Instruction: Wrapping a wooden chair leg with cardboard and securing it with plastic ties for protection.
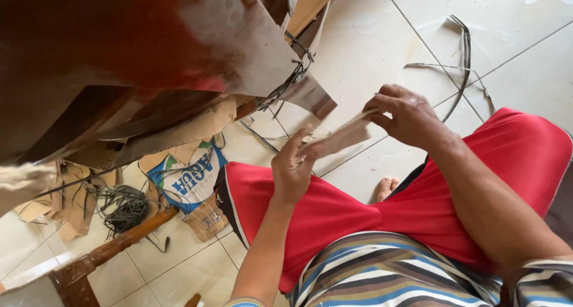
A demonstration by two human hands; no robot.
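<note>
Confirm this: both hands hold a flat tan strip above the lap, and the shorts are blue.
Not quite. The head view shows the left hand and right hand holding the flat tan strip, but the shorts are red, not blue.

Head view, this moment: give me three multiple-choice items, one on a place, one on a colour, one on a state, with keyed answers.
1. Where does the tangle of dark cord lie?
A. on the tiled floor at the left
B. on the person's lap
C. on the wooden chair leg

2. What colour are the shorts?
A. green
B. red
C. white

3. How is the pale strip held?
A. by the left hand only
B. lying loose on the floor
C. between both hands

Answers:
1 A, it rests on tiles beside cardboard scraps.
2 B, red cloth covers both thighs.
3 C, the left hand and right hand each grip one end.
</note>
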